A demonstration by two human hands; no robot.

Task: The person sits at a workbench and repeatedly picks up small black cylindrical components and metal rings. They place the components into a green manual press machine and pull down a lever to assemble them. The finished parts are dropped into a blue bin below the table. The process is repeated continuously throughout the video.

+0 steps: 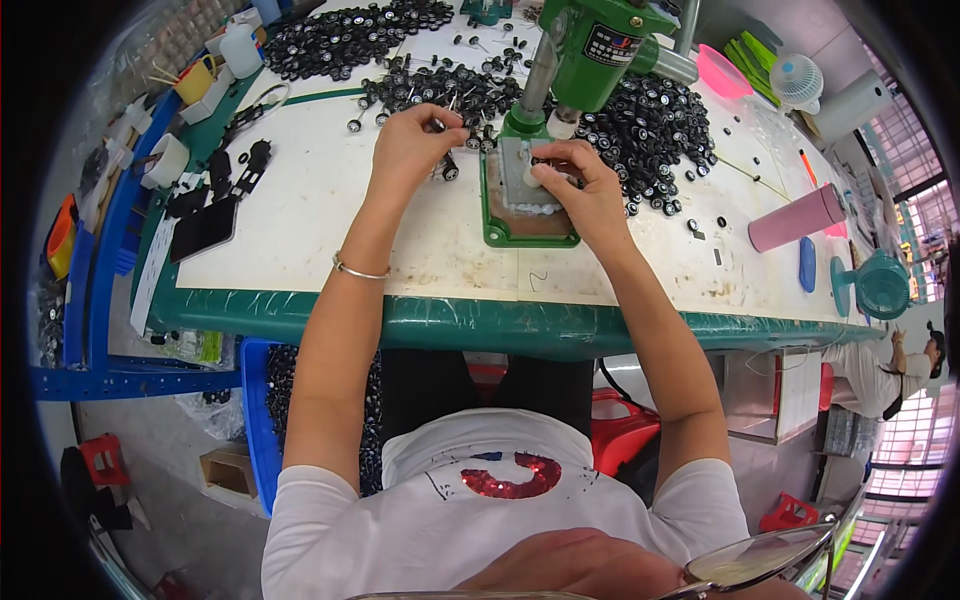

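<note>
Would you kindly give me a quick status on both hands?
Left hand pinching a small wheel-and-axle piece. Right hand fingertips on green press base. Black wheels heaped behind, nothing blocking.

1 head-worn fisheye camera looks steeply down and forward, close over the person's chest and forearms, onto the worktable (300, 215).

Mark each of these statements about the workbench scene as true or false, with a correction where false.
1. The right hand rests on the base of the green press. True.
2. The left hand holds a pink cylinder. False: the pink cylinder lies apart on the table's right side; the left hand pinches a small wheel on an axle.
3. Piles of small black wheels surround the press. True.
4. The left wrist is bare. False: it wears a thin bracelet.
</note>
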